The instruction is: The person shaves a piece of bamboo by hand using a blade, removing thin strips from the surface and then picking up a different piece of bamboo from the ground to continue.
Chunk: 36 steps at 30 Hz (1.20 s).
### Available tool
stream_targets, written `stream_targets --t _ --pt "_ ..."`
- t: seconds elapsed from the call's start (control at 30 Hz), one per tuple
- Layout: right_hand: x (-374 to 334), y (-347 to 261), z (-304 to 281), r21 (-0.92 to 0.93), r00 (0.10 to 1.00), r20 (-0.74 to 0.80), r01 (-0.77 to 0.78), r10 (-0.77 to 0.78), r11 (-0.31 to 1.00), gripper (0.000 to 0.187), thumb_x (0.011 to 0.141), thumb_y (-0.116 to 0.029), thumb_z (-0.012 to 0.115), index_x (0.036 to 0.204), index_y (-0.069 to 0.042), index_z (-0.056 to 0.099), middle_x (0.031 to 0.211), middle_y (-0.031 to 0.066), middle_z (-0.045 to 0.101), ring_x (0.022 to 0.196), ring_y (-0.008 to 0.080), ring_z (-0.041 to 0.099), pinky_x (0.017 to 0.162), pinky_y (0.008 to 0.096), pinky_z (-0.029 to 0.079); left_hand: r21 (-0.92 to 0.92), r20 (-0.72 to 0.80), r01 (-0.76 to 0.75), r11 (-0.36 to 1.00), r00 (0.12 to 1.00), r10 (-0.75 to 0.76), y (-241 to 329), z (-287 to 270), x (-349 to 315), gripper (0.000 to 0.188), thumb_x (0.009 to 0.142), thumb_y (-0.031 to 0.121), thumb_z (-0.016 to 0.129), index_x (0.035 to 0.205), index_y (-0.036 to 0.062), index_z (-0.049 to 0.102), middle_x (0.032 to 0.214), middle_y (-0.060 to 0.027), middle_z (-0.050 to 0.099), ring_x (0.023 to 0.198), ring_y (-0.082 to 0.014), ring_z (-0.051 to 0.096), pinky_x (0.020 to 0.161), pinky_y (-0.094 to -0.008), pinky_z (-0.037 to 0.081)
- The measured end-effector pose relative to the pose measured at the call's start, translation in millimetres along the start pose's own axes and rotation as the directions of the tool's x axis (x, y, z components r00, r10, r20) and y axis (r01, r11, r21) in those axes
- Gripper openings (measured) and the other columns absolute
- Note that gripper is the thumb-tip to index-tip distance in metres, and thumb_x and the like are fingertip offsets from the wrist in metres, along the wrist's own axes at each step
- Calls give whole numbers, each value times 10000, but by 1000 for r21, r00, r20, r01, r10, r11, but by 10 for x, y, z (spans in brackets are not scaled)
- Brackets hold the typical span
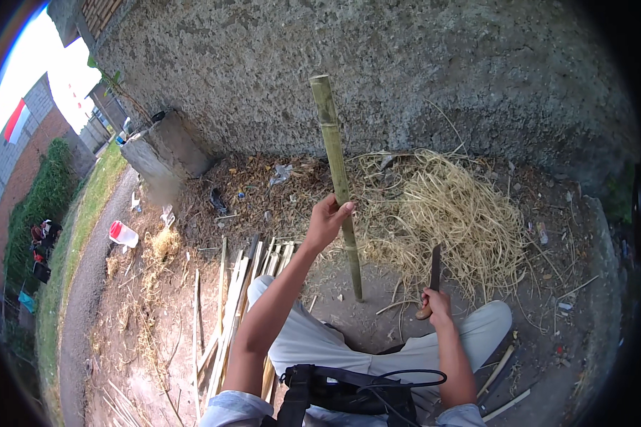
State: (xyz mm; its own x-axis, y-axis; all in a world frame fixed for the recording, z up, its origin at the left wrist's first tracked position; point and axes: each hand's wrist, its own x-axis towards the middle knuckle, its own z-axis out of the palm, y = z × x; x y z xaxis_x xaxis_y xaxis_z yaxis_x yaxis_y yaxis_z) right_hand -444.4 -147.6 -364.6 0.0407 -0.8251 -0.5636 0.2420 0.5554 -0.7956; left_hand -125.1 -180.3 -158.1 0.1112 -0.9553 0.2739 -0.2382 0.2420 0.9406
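Note:
A green bamboo pole [332, 153] stands almost upright before me, its lower end on the ground and its top cut flat. My left hand [329, 219] is closed around it at about mid-length. Over my right knee, my right hand [436, 304] grips the wooden handle of a knife [436, 267], whose dark blade points up and away from me. The blade is apart from the bamboo. Just beyond it lies a big heap of pale bamboo shavings [459, 220].
Split bamboo strips [231, 313] lie on the ground beside my left leg. A rough grey wall [420, 78] rises behind the shavings. Farther left are a red-lidded plastic container [124, 234], a concrete block [165, 148] and a paved path [92, 285]. More strips [497, 370] lie near my right forearm.

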Motion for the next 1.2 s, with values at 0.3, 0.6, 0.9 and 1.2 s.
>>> stream_targets --t 0.3,0.6,0.9,1.2 --pt "-100 -41 125 -2 999 33 12 -12 1000 95 832 -100 589 758 -41 573 614 23 546 480 100 486 427 262 403 198 13 81 977 996 -86 212 -172 67 227 804 166 714 910 -22 642 749 -52 662 685 -95 595 624 -270 472" --pt "-79 -43 210 -58 1000 13 6 -6 998 74 848 -78 573 790 -33 568 624 27 549 481 95 484 416 254 403 469 -132 151 870 986 -100 322 -363 -49 223 727 192 768 832 13 686 683 -52 662 601 -85 571 561 -256 433" --pt "-733 -486 681 -455 977 131 211 -170 865 131 860 -138 622 819 -35 552 601 11 520 447 80 467 399 242 393 444 -136 130 887 988 -77 282 -700 -173 185 785 173 677 801 -10 665 654 -112 644 573 -179 593 545 -339 450" --pt "-1233 -649 1021 -437 932 230 358 -282 825 221 865 -138 610 1000 27 554 641 14 538 469 68 484 404 226 387 340 -130 99 935 990 -58 293 -633 -283 254 804 225 689 839 -18 623 698 -81 640 643 -134 593 597 -308 459"
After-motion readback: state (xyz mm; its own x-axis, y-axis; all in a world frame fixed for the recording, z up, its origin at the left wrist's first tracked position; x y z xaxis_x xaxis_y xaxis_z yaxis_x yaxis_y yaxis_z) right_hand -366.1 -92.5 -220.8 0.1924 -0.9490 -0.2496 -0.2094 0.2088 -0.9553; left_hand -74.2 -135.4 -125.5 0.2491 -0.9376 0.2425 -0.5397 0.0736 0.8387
